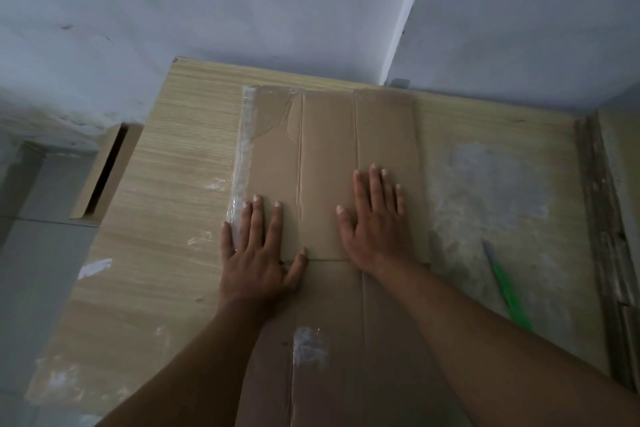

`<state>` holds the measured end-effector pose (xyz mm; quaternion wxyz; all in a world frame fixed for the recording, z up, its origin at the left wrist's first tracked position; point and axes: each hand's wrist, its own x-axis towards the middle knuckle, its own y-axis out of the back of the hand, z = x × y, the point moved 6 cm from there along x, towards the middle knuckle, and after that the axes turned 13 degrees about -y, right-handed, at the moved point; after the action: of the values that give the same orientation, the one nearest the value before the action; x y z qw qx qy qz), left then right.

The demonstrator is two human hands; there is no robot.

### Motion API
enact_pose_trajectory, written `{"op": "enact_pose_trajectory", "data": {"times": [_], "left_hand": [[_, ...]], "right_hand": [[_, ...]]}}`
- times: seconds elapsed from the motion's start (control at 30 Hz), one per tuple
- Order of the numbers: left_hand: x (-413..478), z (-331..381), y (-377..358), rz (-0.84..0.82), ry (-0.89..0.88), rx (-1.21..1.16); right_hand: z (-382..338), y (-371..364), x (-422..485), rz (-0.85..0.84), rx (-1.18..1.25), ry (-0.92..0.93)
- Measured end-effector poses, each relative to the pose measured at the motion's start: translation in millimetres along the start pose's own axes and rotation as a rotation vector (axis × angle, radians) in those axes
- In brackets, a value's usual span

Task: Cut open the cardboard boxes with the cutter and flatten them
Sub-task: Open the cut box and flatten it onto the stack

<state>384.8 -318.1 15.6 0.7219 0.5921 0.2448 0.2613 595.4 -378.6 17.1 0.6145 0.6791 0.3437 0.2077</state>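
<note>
Fingers (256,218) of the left hand (258,263) are straight and spread wide, palm down, pressing flat on the cardboard box (329,149). The fingers of the right hand (375,232) are also straight and slightly spread, palm down on the same panel. Neither hand grips anything.

Head view, task item: the cardboard box lies flattened on the wooden table (166,156). Its length runs from the near edge of the frame toward the wall (242,10). The left hand rests at the panel's left side, with its little finger touching a strip of clear tape (242,149) that runs along that edge. The right hand rests to the right of the centre crease. Both forearms cross the nearer section of the box, which carries a whitish tape remnant (308,347).

Head view, tool: the cutter (509,291) has a green handle and lies on the table to the right of the box. It is apart from both the box and the right hand, with its grey tip pointing away from the person.

Head view, surroundings: a second cardboard piece (107,173) with a dark opening sits just beside the table's left edge. A dark strip (602,218) runs along the table's right side; what it is cannot be told.
</note>
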Motion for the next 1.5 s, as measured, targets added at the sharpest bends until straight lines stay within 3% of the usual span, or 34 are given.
{"op": "enact_pose_trajectory", "data": {"times": [0.33, 0.43, 0.6, 0.67, 0.8, 0.97, 1.17, 1.3, 1.5], "left_hand": [[0.8, -0.1, -1.5, -0.051, -0.012, 0.048], [1.6, 0.1, -2.2, -0.062, -0.007, 0.057], [0.8, 0.6, -3.1, -0.093, -0.005, 0.059], [0.8, 2.5, -2.6, -0.091, -0.009, 0.055], [-0.1, 1.5, -0.5, -0.037, -0.012, 0.031], [-0.5, 1.9, 1.6, 0.002, -0.024, 0.03], [-1.3, -2.5, -3.6, -0.005, -0.041, 0.033], [-0.1, -0.5, -0.2, 0.016, -0.025, 0.05], [0.1, -0.8, 0.1, 0.025, -0.036, 0.064]], "right_hand": [[-35.5, 8.7, 122.6, -0.117, -0.074, -0.273], [-60.7, 5.8, 104.5, -0.109, -0.059, -0.154], [-110.2, -5.8, 65.9, -0.094, -0.038, 0.251], [-108.0, -2.1, 87.4, -0.079, -0.023, 0.229], [-130.5, -3.4, 116.5, -0.078, 0.018, -0.02], [-189.4, -9.1, 120.2, -0.123, -0.017, 0.372], [-221.2, -14.5, 124.9, -0.134, 0.043, 0.19], [-179.5, 0.0, 146.5, -0.12, 0.026, 0.362], [-28.5, 17.5, 159.9, 0.067, 0.09, -0.141]]}}
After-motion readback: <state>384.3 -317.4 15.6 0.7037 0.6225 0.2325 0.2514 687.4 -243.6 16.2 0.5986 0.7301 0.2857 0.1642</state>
